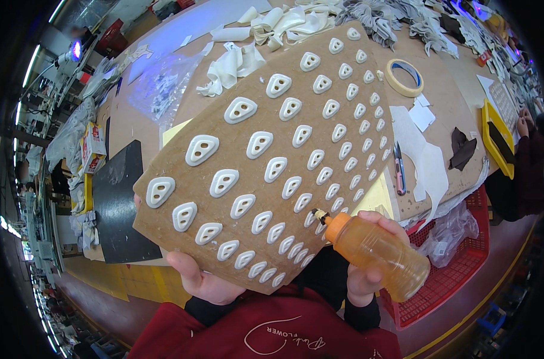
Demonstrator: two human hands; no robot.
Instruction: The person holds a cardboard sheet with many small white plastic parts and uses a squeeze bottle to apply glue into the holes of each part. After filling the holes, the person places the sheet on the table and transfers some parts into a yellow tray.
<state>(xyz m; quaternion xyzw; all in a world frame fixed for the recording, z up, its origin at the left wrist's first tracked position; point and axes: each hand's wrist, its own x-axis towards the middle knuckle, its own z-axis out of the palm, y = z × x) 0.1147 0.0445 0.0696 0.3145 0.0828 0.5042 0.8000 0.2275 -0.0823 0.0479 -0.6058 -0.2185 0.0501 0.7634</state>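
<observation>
A brown board (229, 133) is tilted up in front of me, covered with rows of white three-sided pieces (278, 85), each with small holes. My left hand (206, 281) grips the board's lower left edge, thumb on the face and the other fingers hidden behind. In my right hand (363, 286) is a translucent orange squeeze bottle (382, 254), lying nearly sideways with fingers wrapped round it. Its dark, crusted nozzle (321, 215) points at the pieces along the board's lower right side. Whether the tip touches one, I cannot tell.
Behind the board lie white fabric scraps (236, 66) and a tape roll (403, 78). To the right are a cutter knife (399, 170), a red basket (463, 254), a yellow tray (497, 139) and another person's hand (525, 122). A black slab (119, 209) sits left.
</observation>
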